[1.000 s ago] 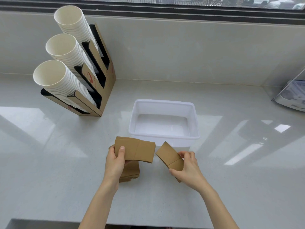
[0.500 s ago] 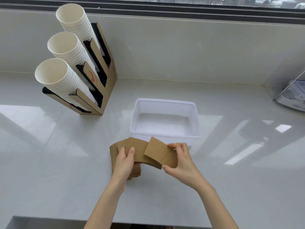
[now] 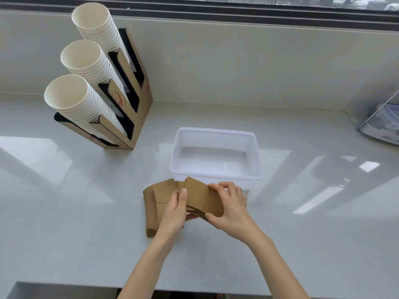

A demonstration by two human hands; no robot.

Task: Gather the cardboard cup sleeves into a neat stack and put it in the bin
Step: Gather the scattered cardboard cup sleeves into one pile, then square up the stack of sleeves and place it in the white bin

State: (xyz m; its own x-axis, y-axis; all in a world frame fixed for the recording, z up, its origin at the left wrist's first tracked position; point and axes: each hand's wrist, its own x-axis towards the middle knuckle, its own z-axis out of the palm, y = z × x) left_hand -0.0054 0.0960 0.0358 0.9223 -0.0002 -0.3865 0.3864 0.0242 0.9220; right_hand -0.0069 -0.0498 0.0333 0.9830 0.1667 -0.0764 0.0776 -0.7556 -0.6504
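Fingers of both hands clamp cup sleeves | right-hand sleeve now overlaps left bundle | bin unmoved

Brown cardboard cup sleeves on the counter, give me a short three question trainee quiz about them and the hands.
1. True or false: the white plastic bin already holds brown cardboard cup sleeves.
2. Which hand pinches the top sleeve's right end?
3. How many columns of white paper cups fill the cardboard cup holder? A two, B three, C four.

Key: 1 false, it holds none. 2 the right hand; the left hand steadies the stack. 3 B.
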